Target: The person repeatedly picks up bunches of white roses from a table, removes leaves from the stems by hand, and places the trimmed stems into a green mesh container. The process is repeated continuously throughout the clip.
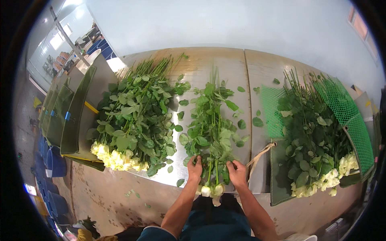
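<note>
A small bunch of white roses (215, 129) lies on the metal table before me, cut stem ends away from me. Its pale heads (211, 190) reach the near table edge. My left hand (194, 169) is at the left side of this bunch just above the heads, thumb and fingers closed on leaves. On the other side my right hand (237, 173) pinches leaves at the bunch's outer edge. The fingertips are partly hidden in the foliage. Two bare green stems show between my hands.
To the left lies a large heap of leafy roses (135, 114) beside upright dark green panels (77, 111). More roses (313, 135) rest on a green mesh wrap (346, 99) at right. Loose leaves (257, 121) dot the metal table (221, 60). Blue buckets (56, 162) stand on the floor.
</note>
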The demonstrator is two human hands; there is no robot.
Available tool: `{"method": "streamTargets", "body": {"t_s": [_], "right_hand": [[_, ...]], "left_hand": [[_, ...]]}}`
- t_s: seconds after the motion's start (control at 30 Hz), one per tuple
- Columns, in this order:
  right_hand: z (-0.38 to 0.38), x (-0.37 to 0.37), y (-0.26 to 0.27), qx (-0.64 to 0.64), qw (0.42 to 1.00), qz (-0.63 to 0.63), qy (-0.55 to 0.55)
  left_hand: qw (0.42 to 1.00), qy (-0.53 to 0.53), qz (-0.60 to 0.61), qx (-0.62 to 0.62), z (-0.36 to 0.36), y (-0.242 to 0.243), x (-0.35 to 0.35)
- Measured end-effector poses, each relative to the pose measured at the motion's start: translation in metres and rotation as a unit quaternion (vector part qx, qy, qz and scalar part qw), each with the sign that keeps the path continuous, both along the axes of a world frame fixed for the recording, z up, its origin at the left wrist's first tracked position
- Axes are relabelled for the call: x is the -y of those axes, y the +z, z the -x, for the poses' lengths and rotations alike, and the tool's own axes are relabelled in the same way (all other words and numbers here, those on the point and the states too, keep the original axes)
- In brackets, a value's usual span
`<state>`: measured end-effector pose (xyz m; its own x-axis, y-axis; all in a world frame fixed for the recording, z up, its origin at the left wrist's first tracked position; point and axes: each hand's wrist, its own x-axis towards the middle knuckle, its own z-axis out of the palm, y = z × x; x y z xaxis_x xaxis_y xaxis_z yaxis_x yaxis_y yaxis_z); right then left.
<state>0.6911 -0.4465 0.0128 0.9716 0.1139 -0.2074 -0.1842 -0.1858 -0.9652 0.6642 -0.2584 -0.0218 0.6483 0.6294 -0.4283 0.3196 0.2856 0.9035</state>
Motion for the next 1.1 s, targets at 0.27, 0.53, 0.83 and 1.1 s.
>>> {"method": "streamTargets", "body": {"t_s": [0.27,0.53,0.83,1.1], "right_hand": [[0.047,-0.054,0.018,0.126,0.961,0.244,0.007],[0.036,-0.051,0.048,-0.097,0.992,-0.08,-0.002],[0.028,-0.001,0.022,-0.266,0.913,-0.304,-0.046],[0.017,0.024,-0.01,0.118,0.973,0.155,0.125]], "left_hand": [[0.996,-0.047,0.077,0.025,0.007,-0.022,-0.026],[0.995,-0.022,0.094,0.0,0.008,-0.024,-0.046],[0.988,-0.028,0.153,-0.016,0.003,0.012,-0.03],[0.998,-0.038,-0.027,0.035,0.02,0.005,-0.025]]}}
